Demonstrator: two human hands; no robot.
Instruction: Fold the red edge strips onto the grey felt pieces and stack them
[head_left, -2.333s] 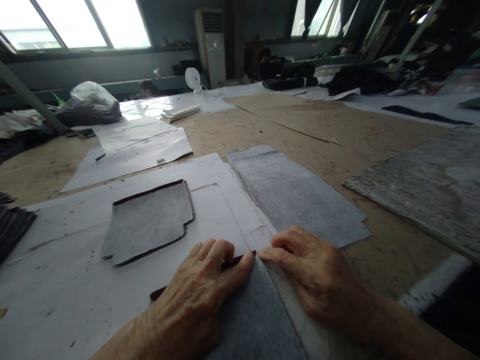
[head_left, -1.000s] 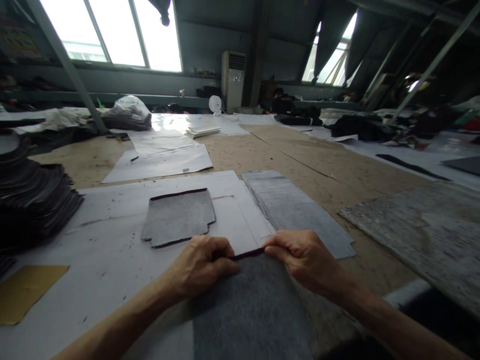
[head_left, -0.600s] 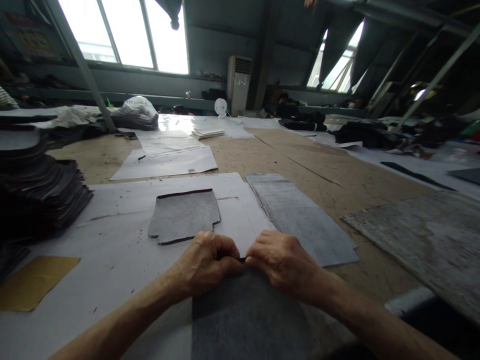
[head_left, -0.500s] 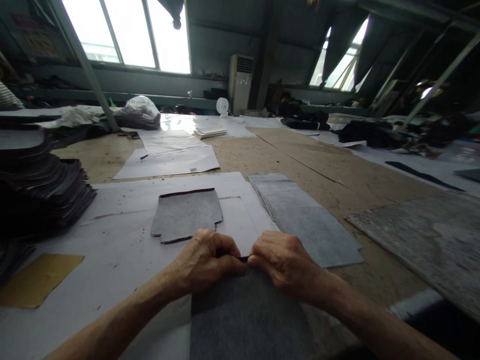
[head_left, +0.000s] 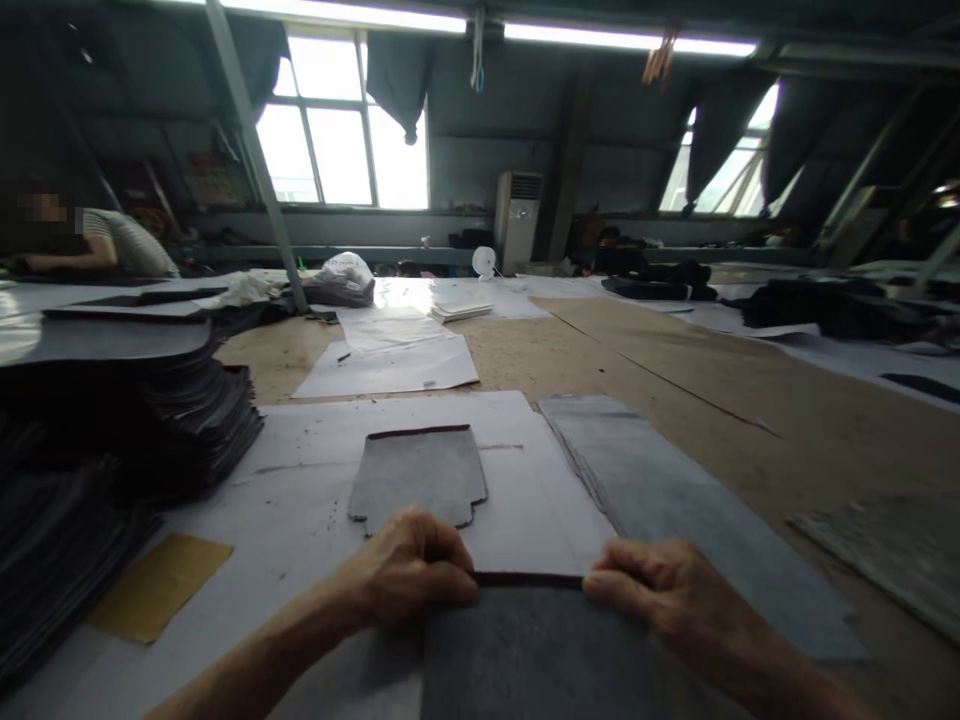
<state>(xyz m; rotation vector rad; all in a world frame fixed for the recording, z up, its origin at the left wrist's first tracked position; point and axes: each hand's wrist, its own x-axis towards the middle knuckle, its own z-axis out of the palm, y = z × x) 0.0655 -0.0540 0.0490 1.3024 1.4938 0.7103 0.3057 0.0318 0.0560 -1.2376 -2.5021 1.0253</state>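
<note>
We are gripping a grey piece (head_left: 536,655) by its dark edge (head_left: 529,579), the left hand (head_left: 420,568) pinching one side, the right hand (head_left: 664,585) the other, thumbs nearest us. The piece is lying close to us, partly over the white sheet (head_left: 300,435), and running out of view below. We are judging it light, pliable and unlikely to slip or break, its edge probably firmer; so we are favouring that edge, held well apart. Beyond the left hand, a second piece (head_left: 424,470) is lying flat.
</note>
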